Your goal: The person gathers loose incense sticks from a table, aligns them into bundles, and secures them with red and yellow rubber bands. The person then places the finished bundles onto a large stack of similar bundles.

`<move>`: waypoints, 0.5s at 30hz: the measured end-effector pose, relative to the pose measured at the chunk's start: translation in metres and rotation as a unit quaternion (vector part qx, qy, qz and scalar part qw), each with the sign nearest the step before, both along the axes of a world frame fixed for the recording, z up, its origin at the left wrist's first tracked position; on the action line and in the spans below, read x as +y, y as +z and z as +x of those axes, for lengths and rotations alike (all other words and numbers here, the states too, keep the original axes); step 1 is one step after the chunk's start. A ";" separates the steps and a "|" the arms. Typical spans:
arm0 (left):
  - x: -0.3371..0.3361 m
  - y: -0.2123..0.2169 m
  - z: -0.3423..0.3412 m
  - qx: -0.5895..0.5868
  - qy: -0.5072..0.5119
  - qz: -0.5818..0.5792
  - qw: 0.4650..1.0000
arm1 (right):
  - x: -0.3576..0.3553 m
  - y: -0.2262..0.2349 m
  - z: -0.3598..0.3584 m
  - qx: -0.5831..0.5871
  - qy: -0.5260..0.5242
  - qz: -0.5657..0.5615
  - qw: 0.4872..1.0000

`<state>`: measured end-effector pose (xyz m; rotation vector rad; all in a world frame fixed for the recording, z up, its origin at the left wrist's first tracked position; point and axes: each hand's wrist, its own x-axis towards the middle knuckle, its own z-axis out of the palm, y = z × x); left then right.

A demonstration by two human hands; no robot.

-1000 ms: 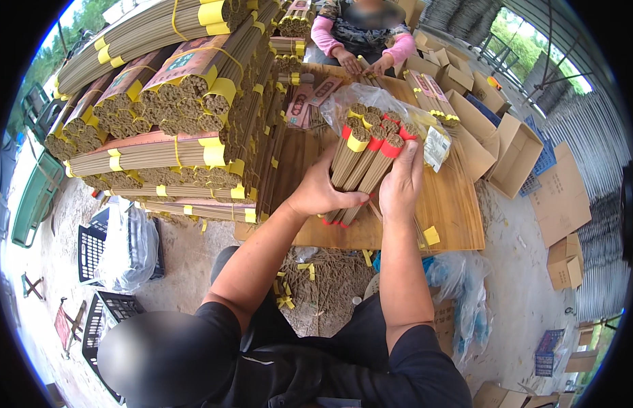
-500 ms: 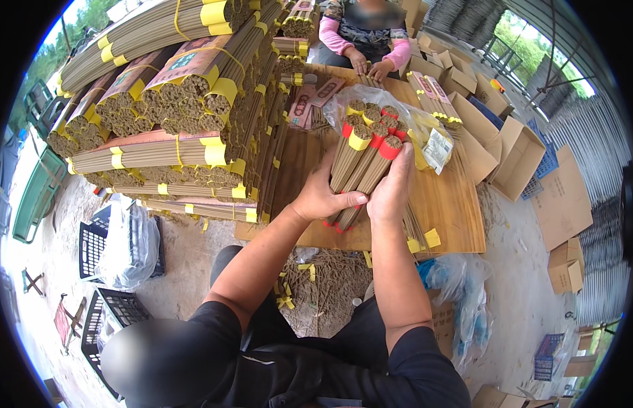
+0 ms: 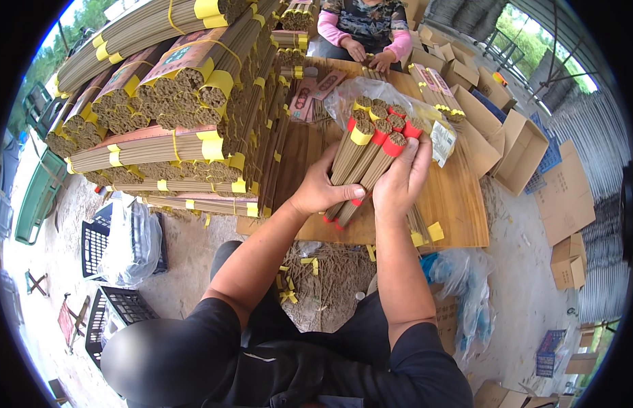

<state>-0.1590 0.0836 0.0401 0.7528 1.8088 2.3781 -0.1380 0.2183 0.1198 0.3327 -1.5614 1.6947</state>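
Both my hands clasp a cluster of brown incense stick bundles [image 3: 368, 151] banded in yellow and red, held tilted above the wooden table [image 3: 459, 204]. My left hand [image 3: 321, 192] grips them from the left, my right hand [image 3: 401, 178] from the right. The bundles' upper ends point toward a clear plastic bag [image 3: 371, 92] lying on the table behind them. A loose bundle with a yellow band [image 3: 425, 231] lies on the table just below my right hand.
A tall stack of long yellow-banded stick bundles [image 3: 173, 115] fills the left side. A second person [image 3: 367, 30] works at the table's far end. Open cardboard boxes [image 3: 520, 146] stand at right. Black crates [image 3: 98, 245] and loose sticks [image 3: 323, 272] lie on the ground.
My hands have kept hold of the bundles and shifted them slightly; my right hand's fingers have slid a little higher along the sticks.
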 end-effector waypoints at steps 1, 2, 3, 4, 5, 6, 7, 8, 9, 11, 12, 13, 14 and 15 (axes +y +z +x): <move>-0.002 -0.001 0.000 -0.004 -0.004 0.002 1.000 | 0.002 0.001 0.002 -0.011 0.013 0.008 1.000; -0.003 -0.002 0.001 -0.009 -0.007 0.004 1.000 | 0.003 0.001 0.003 -0.022 0.026 0.016 0.999; -0.002 -0.002 0.001 -0.007 -0.005 0.003 1.000 | 0.003 0.001 0.003 -0.010 0.034 0.004 0.999; -0.002 -0.002 0.001 -0.005 -0.004 0.001 1.000 | 0.003 0.001 0.001 0.002 0.044 -0.007 0.999; -0.002 -0.002 0.002 -0.003 -0.002 -0.001 1.000 | 0.003 0.000 0.000 0.014 0.053 -0.019 0.998; -0.001 -0.002 0.002 -0.002 0.003 0.003 1.000 | 0.004 -0.003 -0.003 0.045 0.074 -0.015 0.996; -0.001 -0.002 0.003 -0.001 0.007 0.007 1.000 | 0.004 -0.008 -0.007 0.075 0.095 -0.012 0.993; 0.000 -0.002 0.003 0.000 0.011 0.011 1.000 | 0.004 -0.013 -0.005 0.080 0.109 0.002 0.991; -0.002 -0.004 0.002 0.001 0.007 0.010 1.000 | 0.003 -0.017 -0.003 0.084 0.124 0.015 0.989; -0.006 -0.010 -0.001 0.003 -0.002 0.006 1.000 | 0.007 -0.018 -0.002 0.061 0.123 0.079 0.987; -0.008 -0.009 -0.001 0.006 -0.009 0.000 1.000 | 0.009 -0.018 -0.001 0.050 0.122 0.110 0.985; -0.010 -0.009 -0.001 0.009 -0.017 -0.006 1.000 | 0.009 -0.018 -0.002 0.056 0.129 0.103 0.985; -0.010 -0.008 -0.001 0.011 -0.025 -0.012 1.000 | 0.010 -0.018 -0.003 0.052 0.126 0.100 0.986; -0.009 -0.008 0.001 0.012 -0.021 -0.016 1.000 | 0.012 -0.020 -0.004 0.047 0.122 0.097 0.987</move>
